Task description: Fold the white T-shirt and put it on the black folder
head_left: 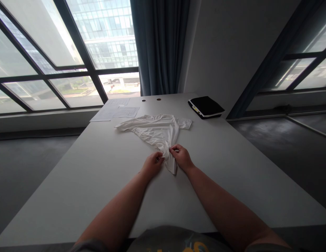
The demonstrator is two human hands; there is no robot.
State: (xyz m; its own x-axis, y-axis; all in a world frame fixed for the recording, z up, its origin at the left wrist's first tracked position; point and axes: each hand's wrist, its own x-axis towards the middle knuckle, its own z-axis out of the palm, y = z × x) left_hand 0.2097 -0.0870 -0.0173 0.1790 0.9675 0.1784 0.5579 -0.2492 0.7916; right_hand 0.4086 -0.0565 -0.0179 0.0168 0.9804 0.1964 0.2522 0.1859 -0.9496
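A white T-shirt [163, 130] lies rumpled on the table, its collar toward the far side and its sleeves out to both sides. The lower part is bunched and twisted, narrowing to a loose corner near me. My left hand [153, 163] pinches the left edge of the bunched fabric. On the other side, slightly farther away, my right hand [181, 156] pinches the cloth between thumb and fingers. Both hands are close together, with the gathered fabric between them.
The white table [100, 196] extends around the shirt. Printed papers [126, 112] lie at its far left. A black folded item [207, 106] with a white edge sits at the far right. Two cable holes are near the back edge. Beyond stand windows and a blue curtain [160, 45].
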